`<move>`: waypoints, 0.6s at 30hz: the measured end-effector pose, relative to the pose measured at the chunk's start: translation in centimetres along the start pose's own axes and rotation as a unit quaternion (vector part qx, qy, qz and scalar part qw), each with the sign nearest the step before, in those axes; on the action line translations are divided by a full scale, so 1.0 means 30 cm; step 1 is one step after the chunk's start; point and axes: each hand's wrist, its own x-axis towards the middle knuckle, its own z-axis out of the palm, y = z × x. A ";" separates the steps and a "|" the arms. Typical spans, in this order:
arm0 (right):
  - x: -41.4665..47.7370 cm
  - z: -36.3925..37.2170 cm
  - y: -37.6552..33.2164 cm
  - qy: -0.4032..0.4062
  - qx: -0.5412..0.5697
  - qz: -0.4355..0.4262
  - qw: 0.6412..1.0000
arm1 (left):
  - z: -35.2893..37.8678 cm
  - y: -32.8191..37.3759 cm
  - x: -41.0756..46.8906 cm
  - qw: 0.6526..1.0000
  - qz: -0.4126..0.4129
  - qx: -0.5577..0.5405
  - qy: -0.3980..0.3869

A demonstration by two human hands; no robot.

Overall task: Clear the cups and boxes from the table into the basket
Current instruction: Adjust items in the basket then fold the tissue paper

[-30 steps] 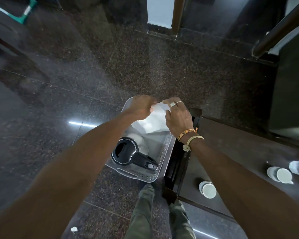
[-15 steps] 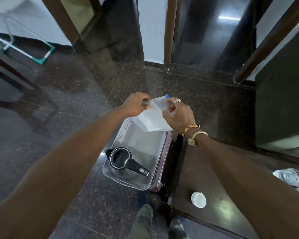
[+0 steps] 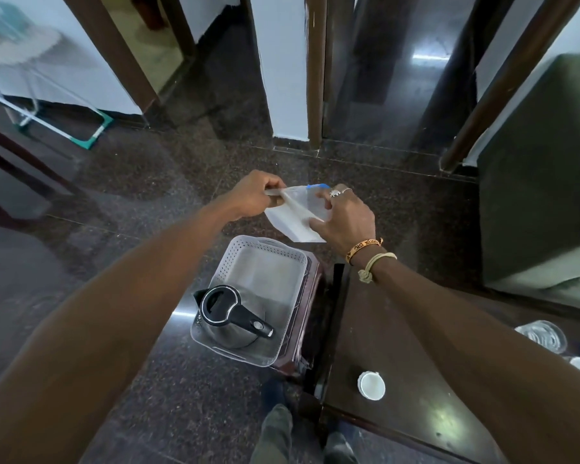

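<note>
While one white cup (image 3: 371, 385) sits on the dark surface (image 3: 399, 329) beside the granite floor (image 3: 148, 182), the basket (image 3: 265, 259) holds a kettle (image 3: 230, 316), and the left grip (image 3: 255, 195) and right grip (image 3: 345, 219) pinch a white box (image 3: 298, 222) above its far end.

Dim, cool indoor light, bright strip-light reflections on the polished floor (image 3: 429, 56) at upper right and left of the basket (image 3: 248, 244), soft glare patch on the dark bench (image 3: 446, 416) at lower right, strong wide-angle bending at the edges, upper-left corner blurred
</note>
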 end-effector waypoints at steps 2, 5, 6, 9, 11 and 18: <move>-0.018 0.000 0.022 -0.024 -0.034 -0.015 0.999 | 0.027 0.001 -0.008 1.000 -0.003 -0.018 -0.017; -0.038 -0.003 0.050 -0.052 -0.035 -0.032 0.998 | 0.061 0.016 -0.022 0.998 -0.014 -0.035 -0.047; -0.044 -0.004 0.057 -0.063 -0.027 -0.029 0.997 | 0.070 0.022 -0.026 0.998 -0.018 -0.039 -0.052; -0.062 -0.002 0.068 -0.101 -0.032 -0.023 0.994 | 0.097 0.042 -0.037 0.997 -0.016 -0.044 -0.055; -0.074 0.002 0.072 -0.110 -0.033 -0.021 0.993 | 0.114 0.054 -0.044 0.997 -0.017 -0.049 -0.057; -0.097 0.023 0.110 -0.019 -0.107 -0.043 0.993 | 0.136 0.074 -0.045 0.997 -0.008 -0.055 -0.060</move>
